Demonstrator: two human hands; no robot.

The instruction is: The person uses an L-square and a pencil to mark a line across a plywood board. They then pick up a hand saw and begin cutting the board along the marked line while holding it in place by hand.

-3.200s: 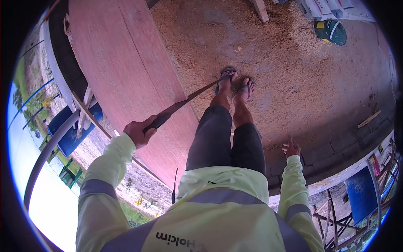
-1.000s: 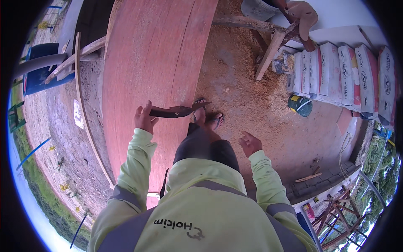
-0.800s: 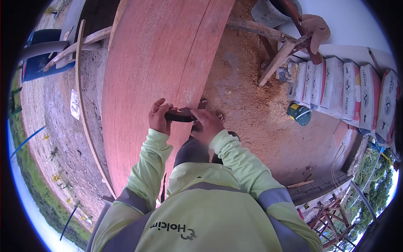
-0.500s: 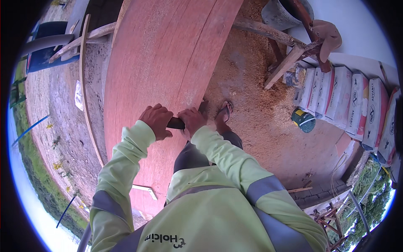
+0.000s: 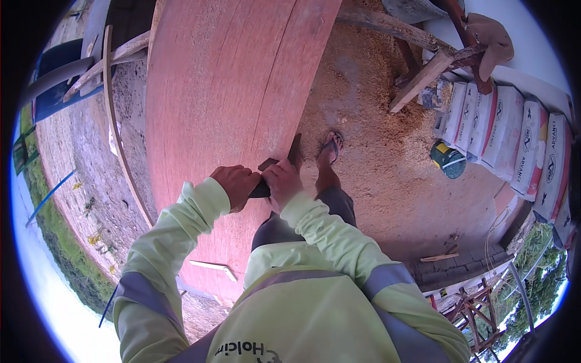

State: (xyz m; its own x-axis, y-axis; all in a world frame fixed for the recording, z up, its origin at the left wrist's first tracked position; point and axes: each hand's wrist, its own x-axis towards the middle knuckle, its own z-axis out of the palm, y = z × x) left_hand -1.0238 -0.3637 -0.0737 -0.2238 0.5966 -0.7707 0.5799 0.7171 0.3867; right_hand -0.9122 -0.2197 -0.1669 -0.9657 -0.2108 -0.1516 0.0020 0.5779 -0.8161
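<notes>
My left hand and my right hand are close together over the near part of a long reddish wooden board. Between them is a dark, flat, folded-looking piece, with the fingers of both hands closed on it. A dark corner shows above my right hand's knuckles; whether it belongs to the same piece, I cannot tell. Most of the piece is covered by my fingers. Pale dust and a long dark crack mark the board's surface.
A sandalled foot stands on the dusty floor right of the board. Stacked printed bags line the right wall, near a dark green pail. A rough wooden trestle stands far right. Beyond the board's left edge lies a long thin batten.
My hands have turned and drawn closer around the dark piece, and more dark edges show above my right hand. The view has shifted slightly.
</notes>
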